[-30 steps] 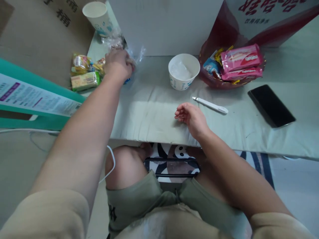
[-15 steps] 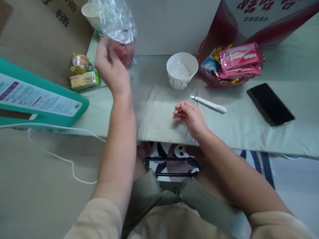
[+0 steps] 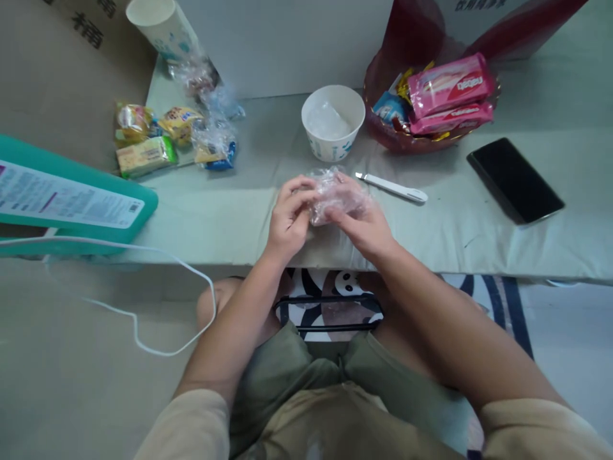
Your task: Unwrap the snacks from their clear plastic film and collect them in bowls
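A crumpled clear plastic bag (image 3: pixel 329 199) is held between both hands, over the worktop (image 3: pixel 230 220) near the middle of its front edge; what lies inside is too blurred to tell. The left hand (image 3: pixel 290 217) is half closed, thumb and bent fingers gripping the bag's left side. The right hand (image 3: pixel 368 220) is partly curled round the other side, its thumb on the plastic and its fingers partly hidden by it.

Just beside the right hand lies a slim white cutter (image 3: pixel 393 188), its tip toward the bag. Behind the hands, toward the back edge, stands a paper bowl (image 3: pixel 330 148) with clear plastic in it. Right next to that is a dark red bowl (image 3: pixel 407 142) holding pink packets (image 3: pixel 451 86) and smaller sweets. A black phone (image 3: pixel 516 180) lies farther right.

Toward the worktop's back left corner, small wrapped snacks (image 3: pixel 146 156) lie grouped near a tilted paper cup (image 3: pixel 165 30). A green container (image 3: pixel 141 214) rests by the left front corner.
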`<state>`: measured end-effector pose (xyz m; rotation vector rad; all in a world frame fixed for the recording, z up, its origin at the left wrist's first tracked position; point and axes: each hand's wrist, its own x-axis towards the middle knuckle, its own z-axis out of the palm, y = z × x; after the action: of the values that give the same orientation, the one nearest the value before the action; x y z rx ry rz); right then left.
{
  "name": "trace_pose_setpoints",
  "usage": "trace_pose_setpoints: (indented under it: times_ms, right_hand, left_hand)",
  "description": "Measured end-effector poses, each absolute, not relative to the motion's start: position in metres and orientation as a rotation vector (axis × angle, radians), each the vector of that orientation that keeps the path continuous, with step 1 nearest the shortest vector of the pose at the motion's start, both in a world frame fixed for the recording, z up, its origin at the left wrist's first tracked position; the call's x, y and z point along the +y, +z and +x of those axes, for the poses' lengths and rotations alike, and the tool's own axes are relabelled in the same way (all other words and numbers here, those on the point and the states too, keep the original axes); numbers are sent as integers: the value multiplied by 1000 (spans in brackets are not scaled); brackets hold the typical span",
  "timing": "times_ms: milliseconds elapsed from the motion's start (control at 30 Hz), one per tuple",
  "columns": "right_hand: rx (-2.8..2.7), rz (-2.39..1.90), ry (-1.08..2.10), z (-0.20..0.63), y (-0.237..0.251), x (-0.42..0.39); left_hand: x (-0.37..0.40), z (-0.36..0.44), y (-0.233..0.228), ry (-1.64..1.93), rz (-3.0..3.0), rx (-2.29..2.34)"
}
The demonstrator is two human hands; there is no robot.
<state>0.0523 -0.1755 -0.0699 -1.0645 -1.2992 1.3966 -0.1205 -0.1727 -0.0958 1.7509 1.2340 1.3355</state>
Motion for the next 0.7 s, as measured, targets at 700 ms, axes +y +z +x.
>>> trace_pose_setpoints:
  times_ms: [700]
  right_hand:
    - [-1743,-1181,934,58,-94,-167]
  left_hand:
    - [-157,-128,-108,1223,1456,1104]
